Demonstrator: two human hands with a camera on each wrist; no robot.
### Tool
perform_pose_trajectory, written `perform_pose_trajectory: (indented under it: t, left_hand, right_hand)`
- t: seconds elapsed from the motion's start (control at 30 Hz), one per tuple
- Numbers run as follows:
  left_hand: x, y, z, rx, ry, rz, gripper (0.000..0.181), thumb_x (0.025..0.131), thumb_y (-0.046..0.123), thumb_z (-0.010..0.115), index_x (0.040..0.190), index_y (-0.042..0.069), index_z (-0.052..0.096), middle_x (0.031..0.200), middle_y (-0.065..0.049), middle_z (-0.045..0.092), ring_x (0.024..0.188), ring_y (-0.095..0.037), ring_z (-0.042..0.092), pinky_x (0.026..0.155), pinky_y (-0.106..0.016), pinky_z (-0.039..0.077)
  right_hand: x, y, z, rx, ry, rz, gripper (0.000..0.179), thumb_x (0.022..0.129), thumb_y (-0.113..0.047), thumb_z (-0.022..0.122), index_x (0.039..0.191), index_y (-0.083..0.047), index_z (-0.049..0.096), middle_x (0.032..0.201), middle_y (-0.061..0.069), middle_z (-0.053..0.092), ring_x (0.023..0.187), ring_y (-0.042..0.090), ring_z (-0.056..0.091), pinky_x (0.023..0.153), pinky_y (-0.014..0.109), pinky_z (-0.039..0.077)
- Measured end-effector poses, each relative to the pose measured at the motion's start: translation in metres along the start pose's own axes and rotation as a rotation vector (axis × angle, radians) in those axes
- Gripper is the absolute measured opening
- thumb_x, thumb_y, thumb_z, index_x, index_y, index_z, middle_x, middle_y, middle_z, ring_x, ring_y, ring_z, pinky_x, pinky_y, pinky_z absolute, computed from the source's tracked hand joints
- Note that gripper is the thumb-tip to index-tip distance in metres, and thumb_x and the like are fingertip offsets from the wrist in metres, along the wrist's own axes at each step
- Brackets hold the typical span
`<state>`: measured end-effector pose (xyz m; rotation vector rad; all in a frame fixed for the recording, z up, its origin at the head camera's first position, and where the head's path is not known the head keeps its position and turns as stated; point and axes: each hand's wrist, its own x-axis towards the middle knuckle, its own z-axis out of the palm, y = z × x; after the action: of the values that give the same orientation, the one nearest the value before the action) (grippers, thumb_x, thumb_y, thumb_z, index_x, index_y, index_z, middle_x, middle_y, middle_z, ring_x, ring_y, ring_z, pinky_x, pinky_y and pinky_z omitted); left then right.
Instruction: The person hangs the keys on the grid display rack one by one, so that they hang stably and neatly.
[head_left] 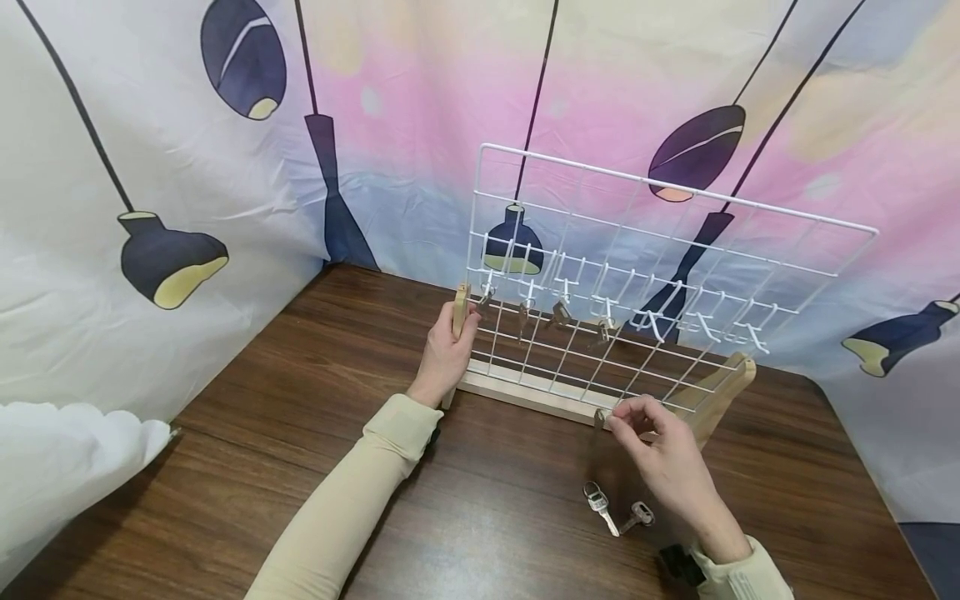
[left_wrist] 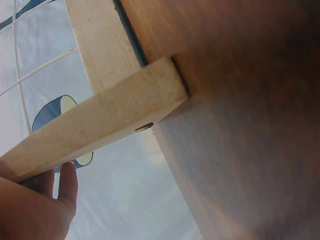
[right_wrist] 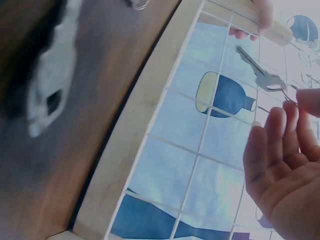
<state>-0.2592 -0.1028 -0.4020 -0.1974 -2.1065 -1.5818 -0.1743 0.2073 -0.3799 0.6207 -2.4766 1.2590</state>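
Note:
My left hand (head_left: pixel 444 354) grips the wooden side support (head_left: pixel 461 310) of a white wire grid rack (head_left: pixel 570 360). In the left wrist view, the thumb and fingers lie at the end of that support. My right hand (head_left: pixel 663 454) pinches a small ring (right_wrist: pixel 290 96) between thumb and index finger, and a key (right_wrist: pixel 269 80) dangles from it, in front of the lower part of the grid. Several keys (head_left: pixel 561 313) hang from the white hooks on the left half of the grid. The hooks on the right, such as one hook (head_left: pixel 707 327), bear no keys.
Two silver keys, a longer key (head_left: pixel 600 504) and a shorter key (head_left: pixel 639 514), lie on the dark wooden table (head_left: pixel 480 533) below my right hand. The rack's right wooden support (head_left: pixel 723 396) stands beyond it. A printed curtain (head_left: pixel 420 100) hangs close behind the rack.

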Motion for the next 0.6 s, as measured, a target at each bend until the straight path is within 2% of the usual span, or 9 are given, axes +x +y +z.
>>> perform_pose_trajectory:
  t: [0.1,0.23,0.33,0.47,0.6]
  left_hand:
    - [0.0,0.0,0.0,0.0,-0.002,-0.002,0.03,0.102,0.029,0.052,0.118,0.004,0.055,0.078,-0.012,0.054,0.064,-0.02,0.041,0.06,-0.036,0.037]
    - [-0.001,0.002,0.0,0.006,-0.001,-0.008,0.031,0.102,0.029,0.052,0.119,0.004,0.055,0.075,-0.008,0.051,0.063,-0.019,0.041,0.059,-0.035,0.036]
    - [-0.001,0.002,0.0,0.004,0.0,-0.009,0.031,0.102,0.029,0.052,0.119,0.004,0.055,0.078,-0.005,0.055,0.064,-0.02,0.042,0.06,-0.035,0.036]
    - [0.0,0.002,0.0,-0.002,0.001,-0.006,0.031,0.102,0.029,0.052,0.119,0.003,0.055,0.081,-0.009,0.057,0.065,-0.02,0.043,0.062,-0.036,0.037]
    - [0.0,0.002,0.0,-0.001,0.003,-0.008,0.031,0.102,0.029,0.052,0.12,0.004,0.055,0.078,-0.01,0.054,0.066,-0.02,0.044,0.062,-0.035,0.038]
  right_hand:
    - [0.002,-0.005,0.001,0.01,0.053,0.003,0.012,0.088,-0.005,0.071,0.091,-0.014,0.064,0.079,-0.004,0.062,0.072,0.01,0.057,0.063,0.02,0.046]
    - [0.005,-0.021,0.0,0.031,0.099,-0.003,0.011,0.087,0.001,0.069,0.091,-0.008,0.064,0.078,0.002,0.062,0.071,0.011,0.055,0.064,0.019,0.043]
    - [0.007,-0.036,-0.001,0.051,0.136,-0.015,0.009,0.087,0.003,0.068,0.09,-0.005,0.063,0.078,0.004,0.062,0.071,0.01,0.054,0.065,0.02,0.041]
    - [0.01,-0.048,-0.001,0.082,0.191,-0.032,0.008,0.088,0.004,0.067,0.09,-0.002,0.063,0.081,0.005,0.064,0.071,0.008,0.055,0.065,0.019,0.04]
    - [0.014,-0.052,-0.001,0.156,0.246,-0.084,0.007,0.086,0.01,0.065,0.09,0.006,0.062,0.083,0.01,0.062,0.07,0.008,0.055,0.064,0.017,0.041]
